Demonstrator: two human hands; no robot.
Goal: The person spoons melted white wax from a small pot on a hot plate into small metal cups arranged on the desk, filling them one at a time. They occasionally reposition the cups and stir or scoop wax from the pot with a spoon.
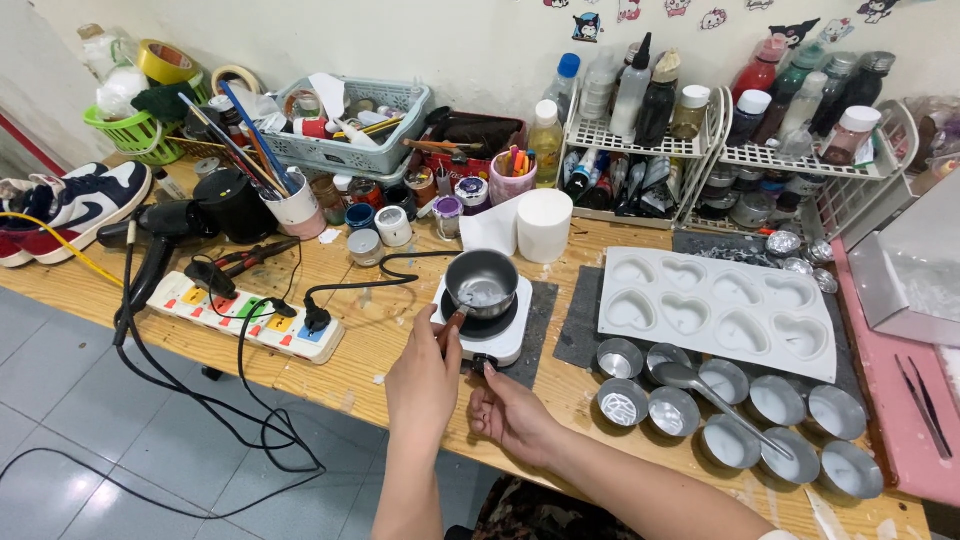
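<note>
Left hand grips the handle of the small metal melting pot on the white hot plate; right hand fingers pinch its front knob. Pot looks light, rigid, likely hot; handle is the safe hold.

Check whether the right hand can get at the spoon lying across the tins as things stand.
Probably yes. The right hand sits at the hotplate knob, and the spoon lies uncovered on the tins to its right, nothing between them.
</note>
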